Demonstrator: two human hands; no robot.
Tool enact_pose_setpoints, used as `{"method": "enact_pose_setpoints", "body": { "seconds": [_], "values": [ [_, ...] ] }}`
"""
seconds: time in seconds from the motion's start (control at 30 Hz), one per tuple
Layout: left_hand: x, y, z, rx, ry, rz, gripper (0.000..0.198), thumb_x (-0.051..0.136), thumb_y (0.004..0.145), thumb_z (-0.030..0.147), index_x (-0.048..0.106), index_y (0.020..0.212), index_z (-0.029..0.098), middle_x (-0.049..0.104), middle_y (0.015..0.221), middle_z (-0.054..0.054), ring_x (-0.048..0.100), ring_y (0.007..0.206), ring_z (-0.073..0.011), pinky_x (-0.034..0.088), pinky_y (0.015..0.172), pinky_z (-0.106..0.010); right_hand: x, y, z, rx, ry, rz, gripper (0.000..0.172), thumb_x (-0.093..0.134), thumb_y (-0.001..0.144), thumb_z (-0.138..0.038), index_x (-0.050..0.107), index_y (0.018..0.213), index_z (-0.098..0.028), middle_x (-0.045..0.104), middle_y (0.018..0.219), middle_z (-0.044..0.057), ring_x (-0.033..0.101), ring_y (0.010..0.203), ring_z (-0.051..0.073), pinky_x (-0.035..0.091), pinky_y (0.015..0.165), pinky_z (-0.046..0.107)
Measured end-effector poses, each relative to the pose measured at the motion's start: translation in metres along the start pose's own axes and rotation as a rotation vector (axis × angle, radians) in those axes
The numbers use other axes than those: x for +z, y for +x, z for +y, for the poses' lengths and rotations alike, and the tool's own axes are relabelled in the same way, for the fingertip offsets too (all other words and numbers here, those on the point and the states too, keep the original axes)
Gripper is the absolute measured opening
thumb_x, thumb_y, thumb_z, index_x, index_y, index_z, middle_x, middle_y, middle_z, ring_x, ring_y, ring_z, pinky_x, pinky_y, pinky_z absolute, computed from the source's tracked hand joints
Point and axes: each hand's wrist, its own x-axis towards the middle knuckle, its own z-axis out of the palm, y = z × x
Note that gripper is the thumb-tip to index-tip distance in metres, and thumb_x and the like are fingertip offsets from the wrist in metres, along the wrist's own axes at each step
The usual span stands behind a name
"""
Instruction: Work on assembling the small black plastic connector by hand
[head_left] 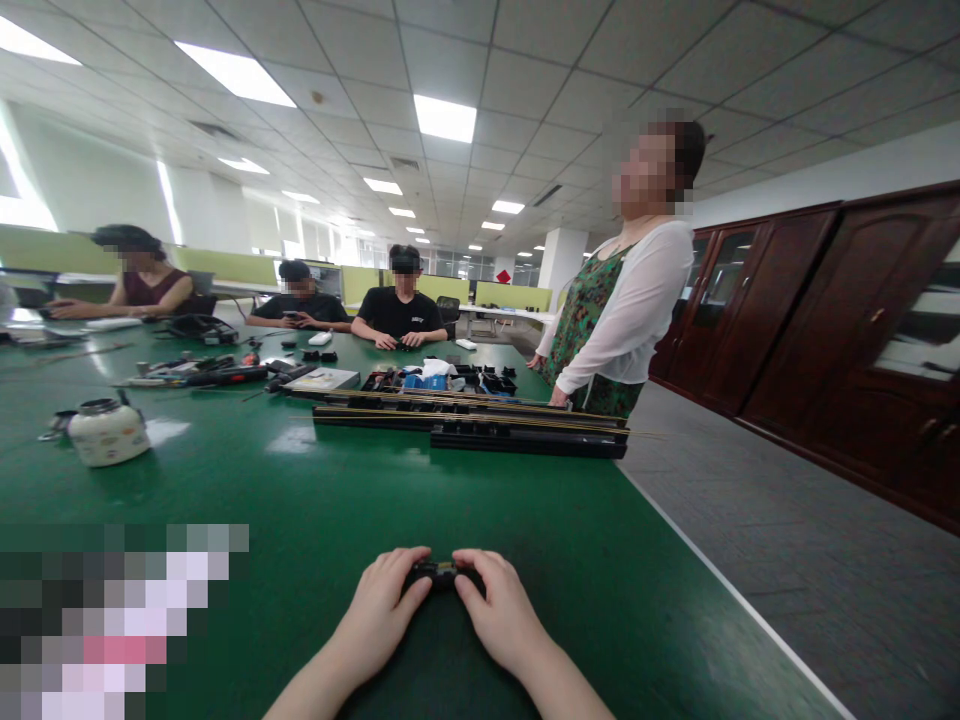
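Between my two hands, low over the near part of the green table, is a small black object with a yellowish-green strip on its top; its exact kind is too small to make out. My left hand grips its left end, thumb in front and fingers behind. The right end is held the same way by my right hand. My fingers cover both ends, so only the middle part shows.
Long black rails with thin brass-coloured rods lie across the green table ahead. A cream jar stands at left. Tools and a blue item lie farther back. One person stands at right; others sit opposite. The lower left is pixelated.
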Motion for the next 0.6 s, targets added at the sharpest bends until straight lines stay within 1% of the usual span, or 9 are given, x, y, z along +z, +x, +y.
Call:
{"method": "enact_pose_setpoints", "body": {
  "seconds": [0.2,0.4,0.6],
  "values": [
    [-0.0004,-0.0004,0.0012,-0.004,0.000,0.008,0.029,0.046,0.080,0.032,0.059,0.104,0.021,0.065,0.103,-0.006,0.056,0.098,-0.0226,0.042,0.089,-0.040,-0.0005,-0.0003,-0.0005,0.000,0.000,0.005,0.027,0.046,0.080,-0.025,0.061,0.103,-0.023,0.063,0.104,0.004,0.054,0.101,0.019,0.039,0.092,0.033],
    [-0.0029,0.0003,0.0052,-0.024,-0.001,-0.009,0.030,0.041,0.082,0.033,0.059,0.104,0.022,0.065,0.104,-0.005,0.055,0.100,-0.0220,0.042,0.090,-0.040,-0.0017,0.0001,-0.0022,0.003,-0.012,-0.008,0.027,0.044,0.082,-0.025,0.061,0.103,-0.023,0.063,0.104,0.005,0.055,0.101,0.019,0.040,0.092,0.033],
    [-0.0020,-0.0002,0.0034,-0.031,-0.001,-0.006,0.031,0.040,0.083,0.034,0.058,0.104,0.023,0.065,0.104,-0.005,0.055,0.101,-0.0215,0.041,0.091,-0.039,-0.0005,0.0004,0.0003,-0.008,-0.018,-0.003,0.027,0.041,0.083,-0.024,0.061,0.102,-0.023,0.064,0.103,0.005,0.055,0.100,0.019,0.040,0.092,0.033]
  ]
}}
